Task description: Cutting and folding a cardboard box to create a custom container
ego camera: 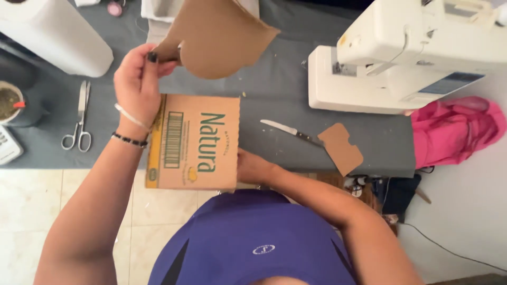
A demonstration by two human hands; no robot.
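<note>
- The desk (274, 100), under a grey cover, carries everything; I read the step in hand as cutting shaped pieces out of cardboard, with one cut piece now lifted for a look or for matching against the next sheet.
- A white sewing machine (401, 53) stands at the far right of the desk, with a bundle of pink cloth (454, 129) just beside it.
- The printed cardboard panel (194, 142) lies at the near edge of the desk, partly overhanging it. My right hand (254, 168) presses on its right edge; only part of that hand shows, so I cannot tell how its grip sits.
- The curved cardboard cutout (219, 37) is held up above the desk, tilted, in my left hand (137, 79), whose grip is pinched together on the piece's lower left corner.
- A smaller cardboard piece (342, 149) with a notched edge lies to the right, touching the handle end of a knife (291, 131).
- Scissors (79, 119) lie well to the left, untouched.
- My judgement: the next move calls for laying the cutout flat on the panel, holding it steady, then taking up the knife or scissors.
</note>
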